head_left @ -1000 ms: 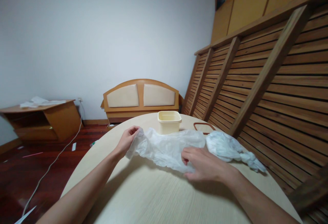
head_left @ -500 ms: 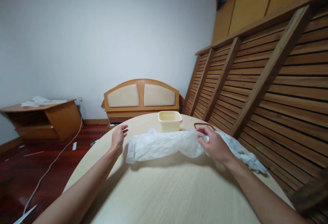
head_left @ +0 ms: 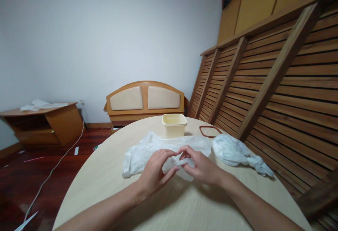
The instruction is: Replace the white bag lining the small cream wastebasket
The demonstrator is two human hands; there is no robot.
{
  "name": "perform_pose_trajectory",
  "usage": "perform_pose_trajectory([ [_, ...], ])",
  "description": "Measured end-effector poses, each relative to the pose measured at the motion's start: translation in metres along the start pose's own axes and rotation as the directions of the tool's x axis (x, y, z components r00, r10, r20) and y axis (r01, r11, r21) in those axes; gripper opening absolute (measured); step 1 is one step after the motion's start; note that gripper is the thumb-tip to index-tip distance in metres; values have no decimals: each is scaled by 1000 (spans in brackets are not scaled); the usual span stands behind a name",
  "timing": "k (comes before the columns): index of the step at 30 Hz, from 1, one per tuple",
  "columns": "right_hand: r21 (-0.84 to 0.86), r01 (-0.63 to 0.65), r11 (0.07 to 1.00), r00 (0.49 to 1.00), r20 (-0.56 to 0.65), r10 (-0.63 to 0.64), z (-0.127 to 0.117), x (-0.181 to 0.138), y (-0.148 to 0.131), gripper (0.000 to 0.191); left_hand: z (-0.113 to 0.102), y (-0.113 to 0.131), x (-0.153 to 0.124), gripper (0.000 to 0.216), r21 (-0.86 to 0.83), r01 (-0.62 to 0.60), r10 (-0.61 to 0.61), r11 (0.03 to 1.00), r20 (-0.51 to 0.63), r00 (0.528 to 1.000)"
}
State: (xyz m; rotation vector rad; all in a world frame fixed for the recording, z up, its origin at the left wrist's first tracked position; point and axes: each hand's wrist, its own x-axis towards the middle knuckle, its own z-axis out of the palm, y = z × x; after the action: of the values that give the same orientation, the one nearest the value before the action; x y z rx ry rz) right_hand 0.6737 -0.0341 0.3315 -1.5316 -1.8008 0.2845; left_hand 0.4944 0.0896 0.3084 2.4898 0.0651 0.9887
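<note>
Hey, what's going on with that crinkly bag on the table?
A person is working a white plastic bag that lies on the round table. The left hand and right hand meet over its middle, both pinching the film. A second, knotted bag lies to the right, with a cream tub and brown ring behind.

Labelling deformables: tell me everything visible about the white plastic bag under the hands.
The plastic bag is thin, white, see-through film, crumpled and spread flat on the pale wooden table. The left hand and right hand pinch its middle near the front edge. Its far edge reaches the cream tub; contact is unclear.
</note>
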Motion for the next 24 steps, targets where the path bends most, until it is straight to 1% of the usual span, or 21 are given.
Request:
perform_pose_trajectory([
  [2, 2, 15, 1000, 1000, -4, -15, 1, 0, -1, 32, 1, -5, 2, 15, -28, 94, -94, 995, -10, 995],
  [4, -22, 66, 998, 997, -40, -67, -1, -1, -1, 34, 2, -11, 5, 17, -96, 214, -217, 972, -21, 976],
  [6, -78, 175, 982, 981, -74, -180, -4, -1, 0, 45, 1, -15, 9, 23, -188, 315, -327, 930, -32, 945],
  [8, -166, 279, 946, 952, -79, -295, -6, 0, 1, 52, 0, -19, 12, 28, -269, 369, -394, 889, -41, 918],
  [9, -214, 307, 927, 941, -79, -330, -6, 0, 1, 50, 0, -21, 13, 30, -300, 381, -412, 874, -44, 910],
  [11, -297, 308, 904, 934, -86, -346, -6, 0, 0, 42, -1, -23, 14, 32, -342, 397, -437, 852, -43, 899],
  [14, -361, 255, 897, 941, -119, -315, -5, 1, 1, 31, 0, -25, 14, 33, -368, 410, -456, 834, -44, 889],
  [18, -354, 192, 915, 951, -164, -263, -9, 3, 2, 8, 1, -26, 12, 34, -366, 414, -456, 833, -31, 890],
  [19, -329, 181, 927, 952, -178, -249, -10, 3, 3, 6, 2, -26, 12, 34, -361, 414, -452, 836, -26, 891],
  [21, -227, 142, 963, 955, -225, -194, -13, 5, 5, 10, 2, -27, 11, 35, -347, 411, -445, 843, -20, 895],
  [24, 16, 14, 1000, 949, -314, -8, -15, 6, 12, 19, 1, -28, 11, 34, -296, 407, -433, 864, -25, 901],
])
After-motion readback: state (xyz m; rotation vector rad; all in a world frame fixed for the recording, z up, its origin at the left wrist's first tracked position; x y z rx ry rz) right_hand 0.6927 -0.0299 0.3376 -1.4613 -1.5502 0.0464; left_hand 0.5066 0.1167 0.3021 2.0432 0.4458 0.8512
